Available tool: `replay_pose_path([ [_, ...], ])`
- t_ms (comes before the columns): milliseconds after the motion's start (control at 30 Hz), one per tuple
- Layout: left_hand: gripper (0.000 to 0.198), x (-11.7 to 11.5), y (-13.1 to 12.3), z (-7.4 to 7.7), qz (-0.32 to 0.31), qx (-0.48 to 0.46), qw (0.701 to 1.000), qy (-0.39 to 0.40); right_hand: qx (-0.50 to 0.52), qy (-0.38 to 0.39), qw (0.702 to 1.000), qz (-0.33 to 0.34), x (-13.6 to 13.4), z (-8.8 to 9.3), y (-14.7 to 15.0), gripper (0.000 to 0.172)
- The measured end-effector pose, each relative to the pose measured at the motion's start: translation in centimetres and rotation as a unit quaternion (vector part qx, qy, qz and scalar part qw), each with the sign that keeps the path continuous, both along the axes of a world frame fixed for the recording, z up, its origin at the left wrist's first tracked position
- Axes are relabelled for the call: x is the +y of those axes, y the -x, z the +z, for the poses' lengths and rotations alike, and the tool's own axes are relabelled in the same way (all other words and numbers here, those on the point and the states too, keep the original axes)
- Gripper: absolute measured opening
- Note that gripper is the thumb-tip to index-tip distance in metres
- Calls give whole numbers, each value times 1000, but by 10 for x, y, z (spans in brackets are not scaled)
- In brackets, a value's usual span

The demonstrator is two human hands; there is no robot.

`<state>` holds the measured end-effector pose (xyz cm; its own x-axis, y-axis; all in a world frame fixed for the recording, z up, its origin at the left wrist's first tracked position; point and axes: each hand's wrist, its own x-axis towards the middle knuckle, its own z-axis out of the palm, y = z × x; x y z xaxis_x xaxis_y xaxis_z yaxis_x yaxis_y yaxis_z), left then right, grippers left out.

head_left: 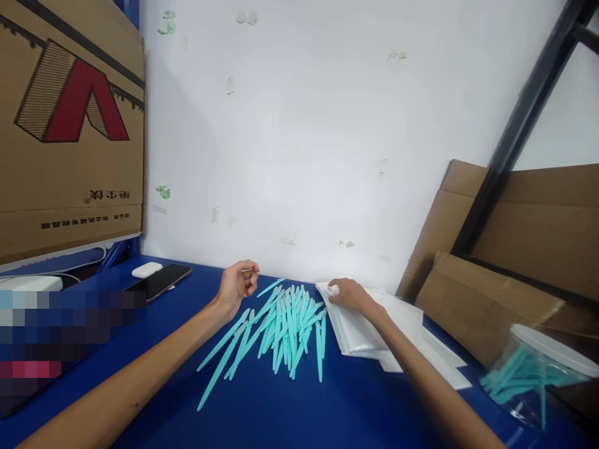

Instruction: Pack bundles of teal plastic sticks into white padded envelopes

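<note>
Head view: right hand (347,293) pinches the bags (356,333), apparently parting one, needing a light peel next; left hand (238,288) loose, empty.

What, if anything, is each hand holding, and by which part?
Right hand: white bags, seemingly pinched near their far-left corner. Left hand: nothing visibly held.
</note>
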<state>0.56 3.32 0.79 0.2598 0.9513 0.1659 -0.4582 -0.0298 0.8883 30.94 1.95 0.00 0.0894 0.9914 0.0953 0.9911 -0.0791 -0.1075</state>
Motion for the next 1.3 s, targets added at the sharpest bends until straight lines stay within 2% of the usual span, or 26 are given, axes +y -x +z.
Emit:
replay_pose_path([
  [167, 14, 1, 1, 0, 6, 6, 1000, 7, 16, 20, 999, -21, 0, -21, -5, 60],
  [233, 14, 2, 0, 0, 5, 14, 1000, 9, 18, 16, 999, -38, -1, -26, -5, 60],
  [400, 16, 6, -2, -1, 25, 64, 998, 8, 16, -1, 996, -88, -2, -25, -6, 56],
  [500, 18, 8, -2, -6, 52, 153, 986, -35, 15, -1, 995, -101, -2, -24, -7, 57],
  [567, 20, 9, -1, -10, 87, 270, 953, -110, 17, 1, 995, -103, -3, -24, -6, 60],
  [600, 21, 10, 0, -13, 109, 341, 921, -158, 18, 1, 994, -104, -4, -24, -6, 62],
  [667, 25, 11, 2, -19, 145, 469, 836, -245, 19, -1, 994, -109, -5, -24, -5, 67],
  [733, 31, 13, 3, -25, 143, 553, 765, -297, 13, -21, 993, -112, -7, -22, -5, 69],
  [767, 35, 15, 4, -28, 129, 580, 743, -309, 6, -45, 993, -109, -8, -21, -6, 68],
  [900, 47, 27, 9, -39, 73, 633, 704, -313, -46, -210, 975, -55, -12, -16, -6, 48],
  [1067, 58, 33, 17, -43, -6, 641, 697, -322, -80, -361, 926, 81, -22, -5, 12, 29],
  [1167, 68, 30, 16, -41, -32, 661, 670, -335, -91, -395, 902, 148, -29, 1, 28, 24],
  [1300, 75, 22, 12, -36, -38, 690, 630, -353, -95, -365, 901, 216, -36, 2, 42, 23],
])
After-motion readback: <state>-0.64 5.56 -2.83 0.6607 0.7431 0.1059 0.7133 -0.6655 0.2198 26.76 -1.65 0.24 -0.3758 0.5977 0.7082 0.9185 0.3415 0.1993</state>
